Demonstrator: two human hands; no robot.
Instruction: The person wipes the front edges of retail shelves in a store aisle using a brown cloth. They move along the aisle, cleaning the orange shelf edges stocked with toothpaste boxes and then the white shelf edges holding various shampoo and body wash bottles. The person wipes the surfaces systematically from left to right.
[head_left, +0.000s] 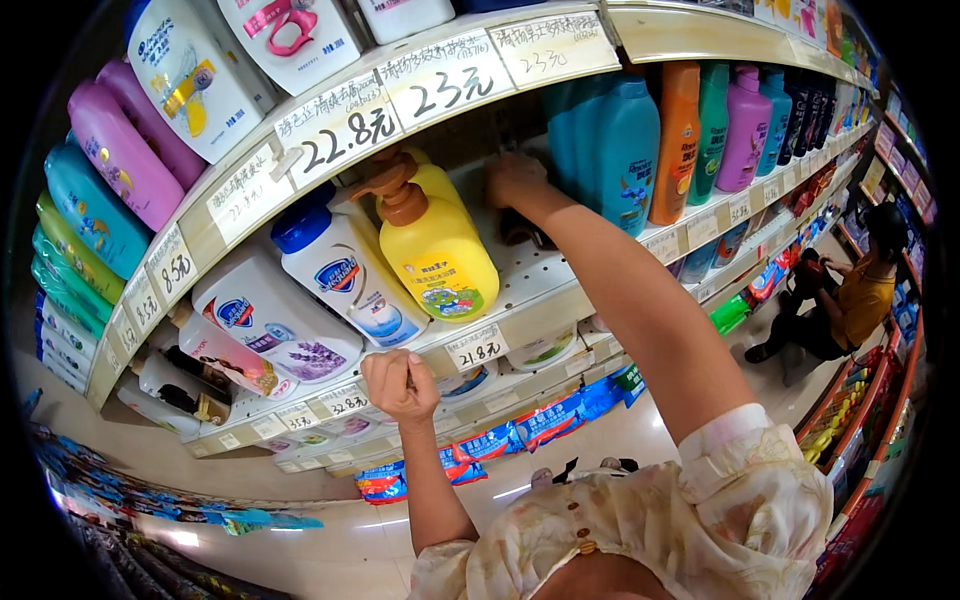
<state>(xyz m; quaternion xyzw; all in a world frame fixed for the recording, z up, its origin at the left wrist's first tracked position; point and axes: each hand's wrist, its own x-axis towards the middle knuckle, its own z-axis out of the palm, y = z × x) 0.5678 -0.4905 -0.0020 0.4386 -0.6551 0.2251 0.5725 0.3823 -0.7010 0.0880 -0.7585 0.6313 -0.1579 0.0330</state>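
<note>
My left hand (401, 384) is curled into a fist at the shelf's front edge, below a white Safeguard bottle (352, 277) with a blue cap. My right hand (517, 180) reaches deep into the middle shelf (536, 281); its fingers are in shadow and what they touch is unclear. Just beneath it is a dark object (525, 231), partly hidden by my forearm. To its left stands a yellow pump bottle (442, 262) with a brown pump, another yellow one behind it. To its right is a blue Rejoice bottle (628, 157) in a row of similar ones.
The upper shelf's edge (450, 79), with handwritten price tags, overhangs my right hand. Orange (676, 146), green and pink bottles continue rightward. A lavender-print Safeguard bottle (277, 322) stands left. Blue packages (555, 416) lie low by the shelf. A person in a yellow top (862, 300) sits in the aisle.
</note>
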